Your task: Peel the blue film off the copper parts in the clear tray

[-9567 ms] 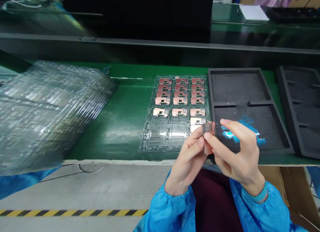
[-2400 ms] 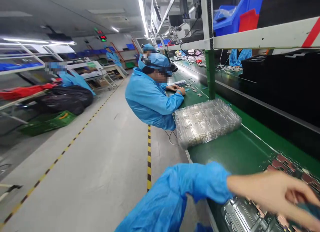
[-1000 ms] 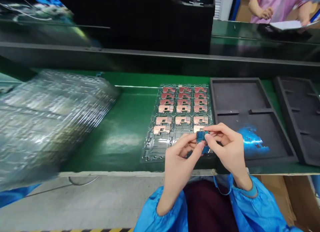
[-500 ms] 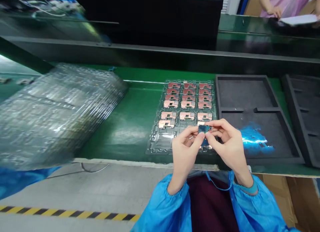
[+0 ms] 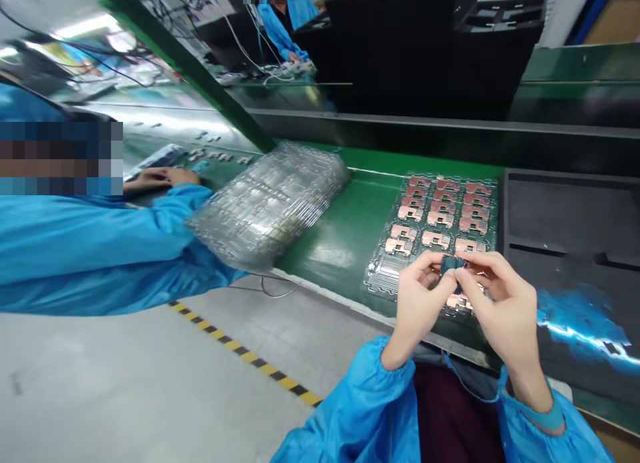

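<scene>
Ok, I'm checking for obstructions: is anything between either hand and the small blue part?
Nothing visible: the left hand and right hand both pinch the blue part directly. The clear tray shows beyond it; the hands hide some of that.

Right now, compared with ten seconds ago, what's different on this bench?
One more copper-coloured board lies in the clear tray, nearest the person in its left column. The left hand and right hand, which held a copper-coloured piece, now pinch a dark blue piece. The view has swung left. The tray stack and black tray stayed put.
</scene>
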The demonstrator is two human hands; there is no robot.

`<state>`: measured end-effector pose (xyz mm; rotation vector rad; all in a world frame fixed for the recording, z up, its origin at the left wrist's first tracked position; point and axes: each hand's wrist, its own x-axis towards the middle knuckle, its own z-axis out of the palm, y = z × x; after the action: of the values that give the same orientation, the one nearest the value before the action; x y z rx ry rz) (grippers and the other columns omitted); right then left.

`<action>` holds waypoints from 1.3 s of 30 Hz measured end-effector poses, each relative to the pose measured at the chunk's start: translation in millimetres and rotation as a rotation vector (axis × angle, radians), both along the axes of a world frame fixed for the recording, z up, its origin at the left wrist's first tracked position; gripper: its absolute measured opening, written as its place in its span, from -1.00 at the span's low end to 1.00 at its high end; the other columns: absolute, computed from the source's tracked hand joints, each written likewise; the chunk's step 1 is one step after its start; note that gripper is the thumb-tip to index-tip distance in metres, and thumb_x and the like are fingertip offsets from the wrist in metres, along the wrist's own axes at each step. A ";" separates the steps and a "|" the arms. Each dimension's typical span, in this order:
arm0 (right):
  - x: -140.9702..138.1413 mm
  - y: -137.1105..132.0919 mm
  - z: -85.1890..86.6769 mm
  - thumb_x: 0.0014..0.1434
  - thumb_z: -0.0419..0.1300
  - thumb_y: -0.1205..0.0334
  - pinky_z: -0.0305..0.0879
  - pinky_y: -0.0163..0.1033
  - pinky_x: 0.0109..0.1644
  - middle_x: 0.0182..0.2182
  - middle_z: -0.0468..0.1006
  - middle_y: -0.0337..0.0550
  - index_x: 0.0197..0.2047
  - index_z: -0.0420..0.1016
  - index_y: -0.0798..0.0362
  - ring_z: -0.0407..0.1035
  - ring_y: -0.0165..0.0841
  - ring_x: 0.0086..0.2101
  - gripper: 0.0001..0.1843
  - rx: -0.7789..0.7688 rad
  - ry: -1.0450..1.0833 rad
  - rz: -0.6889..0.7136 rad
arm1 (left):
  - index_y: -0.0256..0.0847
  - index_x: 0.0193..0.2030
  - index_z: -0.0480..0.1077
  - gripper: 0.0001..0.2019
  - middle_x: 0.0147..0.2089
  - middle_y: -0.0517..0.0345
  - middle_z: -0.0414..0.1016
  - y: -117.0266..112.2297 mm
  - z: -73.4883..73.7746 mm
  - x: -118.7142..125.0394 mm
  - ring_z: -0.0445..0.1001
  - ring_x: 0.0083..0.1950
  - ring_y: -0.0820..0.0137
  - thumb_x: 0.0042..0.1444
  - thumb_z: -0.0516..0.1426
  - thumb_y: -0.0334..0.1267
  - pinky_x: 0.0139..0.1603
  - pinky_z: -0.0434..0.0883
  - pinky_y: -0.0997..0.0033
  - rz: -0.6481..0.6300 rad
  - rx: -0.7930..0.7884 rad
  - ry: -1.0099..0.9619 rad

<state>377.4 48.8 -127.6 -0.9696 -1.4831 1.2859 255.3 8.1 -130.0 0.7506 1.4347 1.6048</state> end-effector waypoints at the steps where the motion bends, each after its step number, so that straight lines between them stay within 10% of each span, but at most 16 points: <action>1: -0.7 2.6 0.2 0.32 0.42 0.12 0.64 -0.21 -0.13 -0.07 0.64 -0.11 -0.06 0.72 -0.10 0.58 -0.25 -0.13 -0.85 -0.018 0.009 -0.003 | -0.22 -0.23 0.61 -0.87 -0.25 0.12 0.66 0.0 0.5 -1.8 0.60 -0.20 0.34 0.08 0.37 -0.29 -0.11 0.57 0.38 -0.008 -0.005 -0.011; 12: -0.9 32.6 -4.2 0.21 0.48 0.00 0.60 -0.20 -0.30 -0.28 0.70 -0.15 -0.20 0.65 0.00 0.57 -0.31 -0.35 -0.74 -0.133 0.079 -0.054 | -0.20 0.05 0.71 -0.61 0.02 -0.05 0.75 0.0 4.2 -22.9 0.69 0.03 0.20 0.05 0.46 -0.26 0.14 0.61 0.18 -0.255 -0.076 -0.325; 23: 15.1 25.7 4.1 0.41 0.31 0.38 0.61 0.01 0.01 -0.10 0.63 -0.10 -0.04 0.70 -0.10 0.58 -0.20 -0.07 -0.81 0.652 -0.239 -0.112 | -0.21 -0.04 0.69 -0.81 -0.20 0.07 0.74 -14.6 18.6 -5.9 0.70 -0.17 0.31 0.26 0.33 -0.23 -0.09 0.69 0.32 -0.114 -0.010 -0.006; 39: -0.1 16.6 -13.9 0.48 0.14 0.33 0.57 -0.20 -0.21 -0.07 0.63 -0.07 -0.04 0.63 -0.03 0.58 -0.26 -0.09 -0.79 0.340 -0.162 -0.213 | -0.14 0.01 0.64 -0.77 0.06 0.03 0.67 9.6 -15.1 13.2 0.63 0.10 0.28 0.21 0.38 -0.32 0.05 0.63 0.36 -0.154 0.147 -0.097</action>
<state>377.2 65.4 -141.6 -0.9889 -1.6094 0.7865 268.4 17.7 -145.2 0.8348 1.1709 1.6169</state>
